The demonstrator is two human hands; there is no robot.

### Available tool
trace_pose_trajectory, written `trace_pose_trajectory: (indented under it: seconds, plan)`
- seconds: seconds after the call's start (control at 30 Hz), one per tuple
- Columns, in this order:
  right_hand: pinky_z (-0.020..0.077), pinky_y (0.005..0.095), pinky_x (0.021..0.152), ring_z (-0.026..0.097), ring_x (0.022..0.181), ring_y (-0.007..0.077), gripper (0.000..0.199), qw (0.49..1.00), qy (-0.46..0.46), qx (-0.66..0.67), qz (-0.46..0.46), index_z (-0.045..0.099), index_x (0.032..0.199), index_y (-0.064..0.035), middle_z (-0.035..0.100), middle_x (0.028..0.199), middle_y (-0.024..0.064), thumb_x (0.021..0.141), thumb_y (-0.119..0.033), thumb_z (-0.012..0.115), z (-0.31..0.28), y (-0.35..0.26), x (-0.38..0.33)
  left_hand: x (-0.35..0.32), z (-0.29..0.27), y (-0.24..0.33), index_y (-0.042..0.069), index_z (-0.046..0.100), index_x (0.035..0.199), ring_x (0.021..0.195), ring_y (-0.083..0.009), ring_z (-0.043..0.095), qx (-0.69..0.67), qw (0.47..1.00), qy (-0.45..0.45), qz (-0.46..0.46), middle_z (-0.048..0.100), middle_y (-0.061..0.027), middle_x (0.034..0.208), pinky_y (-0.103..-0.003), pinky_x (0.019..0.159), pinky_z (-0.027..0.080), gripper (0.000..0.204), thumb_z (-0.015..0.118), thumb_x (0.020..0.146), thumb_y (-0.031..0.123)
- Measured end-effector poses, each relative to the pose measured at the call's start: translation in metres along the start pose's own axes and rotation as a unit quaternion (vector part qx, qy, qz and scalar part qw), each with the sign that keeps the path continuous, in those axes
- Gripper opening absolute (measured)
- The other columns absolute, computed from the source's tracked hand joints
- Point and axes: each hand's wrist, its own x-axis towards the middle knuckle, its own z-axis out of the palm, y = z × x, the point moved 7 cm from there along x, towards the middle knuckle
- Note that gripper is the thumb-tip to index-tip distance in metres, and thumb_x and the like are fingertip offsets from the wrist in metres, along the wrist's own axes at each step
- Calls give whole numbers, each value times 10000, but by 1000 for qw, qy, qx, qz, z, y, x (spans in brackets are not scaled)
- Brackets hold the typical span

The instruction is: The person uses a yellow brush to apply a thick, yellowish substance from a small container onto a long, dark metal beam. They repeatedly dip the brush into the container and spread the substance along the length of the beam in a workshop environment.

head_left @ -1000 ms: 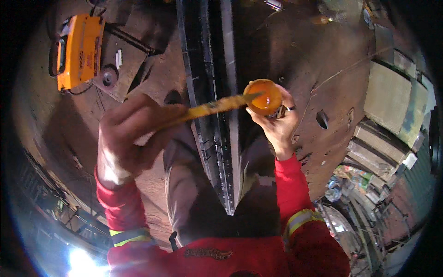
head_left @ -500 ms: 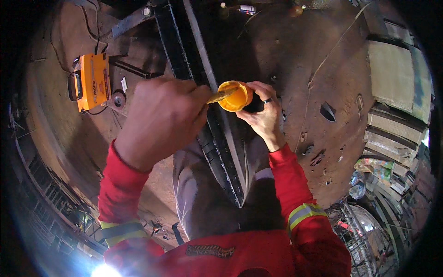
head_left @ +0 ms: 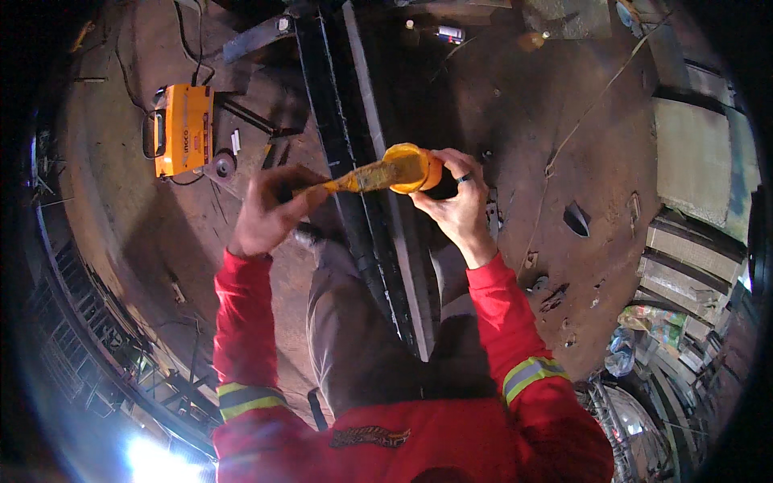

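My right hand holds a small orange pot up in front of me, above a long black steel beam that runs away from my legs. My left hand grips the handle of a paint-smeared yellow brush. The brush's bristle end lies across the pot's open top. Both arms wear red sleeves with reflective bands.
An orange boxy machine with black cables sits on the dirt floor at the far left. Scrap metal pieces lie near it. Stacked slabs and a bundle of plastic bags stand along the right side. A metal railing curves at lower left.
My left hand has drawn back to the left, away from the pot, so more of the brush shows. The pot has stayed in my right hand, and the view has shifted slightly.
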Motion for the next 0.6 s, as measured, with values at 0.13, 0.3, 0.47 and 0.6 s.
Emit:
trace_pose_trajectory:
  seconds: [0.13, 0.3, 0.47, 0.6]
  plan:
    - [465, 406, 914, 566, 1056, 270, 611, 999, -8, -39, -6, 609, 1115, -97, 607, 1114, 83, 570, -127, 884, 15, -16, -4, -19, -9, -23, -22, 693, 955, 742, -85, 558, -29, 999, 23, 26, 633, -25, 794, -236, 657, 426, 174, 681, 844, 111]
    - [467, 394, 906, 590, 1025, 282, 576, 996, 35, -20, 83, 618, 1089, -53, 623, 1078, 99, 593, -170, 886, 44, -38, -19, -46, -45, -57, -34, 687, 950, 741, -78, 555, -99, 994, 37, 3, 633, -17, 799, -240, 656, 423, 165, 679, 847, 95]
    - [460, 363, 893, 615, 982, 239, 554, 982, 103, 56, 148, 632, 1081, -18, 648, 1029, 107, 616, -182, 886, 83, -54, -47, -77, -68, -97, -30, 688, 986, 743, -81, 542, -128, 991, 25, 6, 628, -9, 798, -222, 671, 400, 249, 669, 819, 154]
    - [451, 340, 846, 597, 948, 178, 561, 975, 110, 70, 181, 632, 1065, -2, 649, 1001, 69, 606, -180, 901, 100, -71, -45, -98, -85, -110, -46, 681, 987, 738, -98, 557, -139, 989, 54, -16, 630, -32, 792, -228, 677, 418, 256, 670, 807, 136]
